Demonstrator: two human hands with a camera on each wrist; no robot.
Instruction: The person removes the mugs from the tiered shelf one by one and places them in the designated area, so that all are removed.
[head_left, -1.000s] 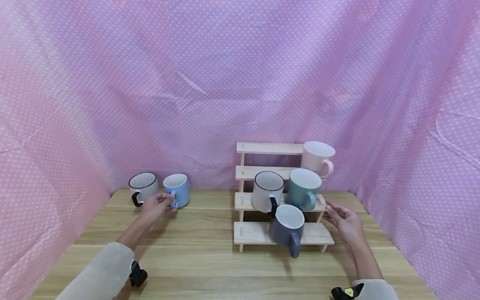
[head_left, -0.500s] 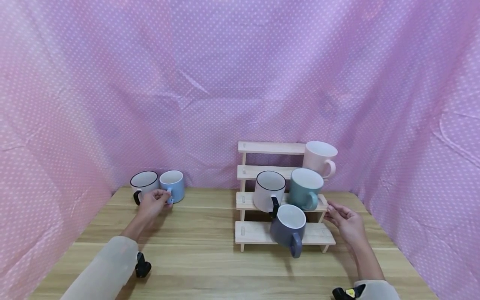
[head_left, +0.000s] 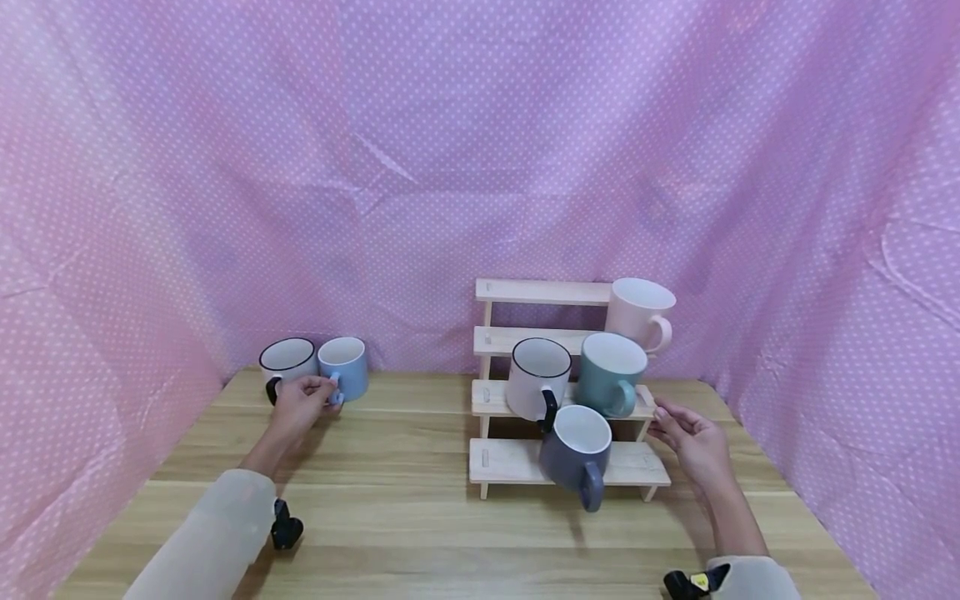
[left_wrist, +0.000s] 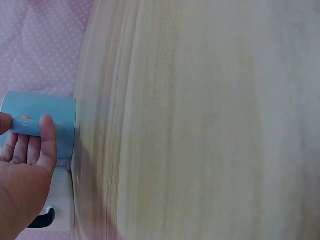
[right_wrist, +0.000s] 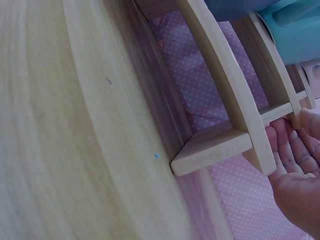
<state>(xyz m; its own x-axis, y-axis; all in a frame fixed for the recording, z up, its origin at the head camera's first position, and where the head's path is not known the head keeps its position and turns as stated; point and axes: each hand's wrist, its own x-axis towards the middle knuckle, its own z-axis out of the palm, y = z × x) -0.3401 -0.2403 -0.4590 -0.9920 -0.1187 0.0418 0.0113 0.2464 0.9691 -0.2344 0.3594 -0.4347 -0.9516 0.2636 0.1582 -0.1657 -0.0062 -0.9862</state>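
At the back left part of the counter (head_left: 412,467), the person's left hand (head_left: 300,408) is pinching the handle (left_wrist: 30,127) of a light blue mug (head_left: 352,375) between the thumb and the fingers. This mug is standing upright just to the right of the fingertips, its handle pointing toward the person. On its other side, very close, a white mug with a black rim (head_left: 288,354) is standing partly behind the hand; whether the two mugs are touching, I cannot tell. The right hand (head_left: 701,450) is also pinching, with thumb and fingers, at the right end of one board (head_left: 491,397) of a stepped wooden rack (head_left: 510,462), the second board from the bottom. On this same board a second white mug with black trim (head_left: 532,387) and a teal mug (head_left: 600,387) are sitting side by side, while a grey mug (head_left: 573,462) is sitting lower, on the bottom board, and a pale pink mug (head_left: 630,321) is showing higher, its base hiding behind the teal one. The counter is showing a light wood grain, with stripes running from side to side. Behind it and at both sides, a pink and lilac cloth (head_left: 420,167) with small white dots is hanging in soft folds. Pale sleeves (head_left: 206,533) are covering the person's forearms, and a small black device (head_left: 287,527) is sitting at each wrist.
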